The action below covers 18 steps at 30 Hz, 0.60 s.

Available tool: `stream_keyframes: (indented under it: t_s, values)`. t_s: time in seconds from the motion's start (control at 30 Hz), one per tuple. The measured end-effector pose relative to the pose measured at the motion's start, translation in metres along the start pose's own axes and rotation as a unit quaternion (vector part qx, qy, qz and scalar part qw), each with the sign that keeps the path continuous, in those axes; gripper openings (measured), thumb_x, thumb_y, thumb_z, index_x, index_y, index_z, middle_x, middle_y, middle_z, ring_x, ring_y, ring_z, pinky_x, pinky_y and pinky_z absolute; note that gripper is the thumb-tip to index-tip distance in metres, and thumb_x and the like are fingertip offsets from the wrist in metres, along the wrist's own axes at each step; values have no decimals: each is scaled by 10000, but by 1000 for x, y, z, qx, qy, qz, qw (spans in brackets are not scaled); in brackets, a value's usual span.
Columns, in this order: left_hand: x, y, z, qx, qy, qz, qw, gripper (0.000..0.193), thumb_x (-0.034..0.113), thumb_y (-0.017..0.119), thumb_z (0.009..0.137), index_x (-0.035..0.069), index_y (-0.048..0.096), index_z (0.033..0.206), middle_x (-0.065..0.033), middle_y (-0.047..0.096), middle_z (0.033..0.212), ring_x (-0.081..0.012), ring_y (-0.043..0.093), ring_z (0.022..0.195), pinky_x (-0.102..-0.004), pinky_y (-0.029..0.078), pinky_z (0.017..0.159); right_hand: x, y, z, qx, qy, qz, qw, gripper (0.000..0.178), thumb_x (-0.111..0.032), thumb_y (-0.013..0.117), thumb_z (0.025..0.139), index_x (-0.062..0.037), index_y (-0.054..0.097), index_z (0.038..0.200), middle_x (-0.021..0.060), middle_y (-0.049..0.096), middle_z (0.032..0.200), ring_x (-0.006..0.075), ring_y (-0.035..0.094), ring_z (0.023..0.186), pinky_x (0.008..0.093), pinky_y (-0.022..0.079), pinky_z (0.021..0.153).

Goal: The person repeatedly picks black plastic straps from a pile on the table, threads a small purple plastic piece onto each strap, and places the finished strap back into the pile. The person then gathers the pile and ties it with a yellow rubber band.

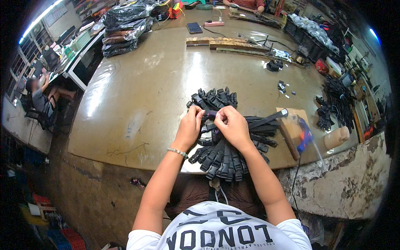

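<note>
Left hand (190, 127), right hand (233, 128) close together, pinching black strap (210, 113)

Our glossy table (137, 91), black straps (225, 162) heaped before us, a phone (194, 28) and wooden strips (234, 44) beyond, bagged stacks (125, 36) far left.

The left arm (158, 183) and the right arm (261, 179) slanted up from the lower part of the frame, leaning inward. The left hand (190, 128) was just left of the centre, thumb and fingers pinched together. The right hand (232, 127) was right of the centre, fingers curled in a pinch, near the left but apart.
</note>
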State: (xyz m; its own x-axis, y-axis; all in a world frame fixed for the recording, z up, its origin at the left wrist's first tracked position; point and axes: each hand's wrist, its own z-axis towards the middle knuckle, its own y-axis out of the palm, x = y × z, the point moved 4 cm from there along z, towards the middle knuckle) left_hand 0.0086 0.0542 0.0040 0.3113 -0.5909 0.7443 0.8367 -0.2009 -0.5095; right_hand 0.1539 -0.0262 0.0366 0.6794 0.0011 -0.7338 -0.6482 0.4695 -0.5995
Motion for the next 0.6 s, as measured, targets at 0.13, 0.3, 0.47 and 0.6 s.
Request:
stream_keyframes:
  t_s: [0.13,0.3,0.47,0.6]
  values:
    - [-1,5,0,4,5,10,1000,170,163,506,1006,-4,488,1027,-224,648,859,-415,639,779,-462,496,679,-2,0,-1,-5,-21,7,1000,180,-208,664,837,-33,633,809,116,642,819,295,633,732,397,508,689]
    - [-8,-10,1,12,-81,0,997,217,210,467,1019,-4,472,1056,-216,653,841,-432,630,725,-485,504,673,2,-3,0,-23,21,28,999,220,-241,641,863,-26,628,815,119,651,822,305,638,738,390,510,692]
    - [-11,-63,1,190,-81,294,933,301,285,533,979,-8,591,939,-186,663,835,-365,615,818,-462,480,781,6,-5,-1,24,37,104,994,258,-261,488,1008,-23,535,920,151,714,848,320,698,772,415,518,681]
    - [-8,-28,2,-61,-77,100,990,330,348,611,932,31,705,928,-149,668,902,-322,600,862,-420,460,799,5,-3,-6,30,-8,105,994,238,-246,485,1006,-34,541,913,139,714,842,326,696,754,412,523,670]
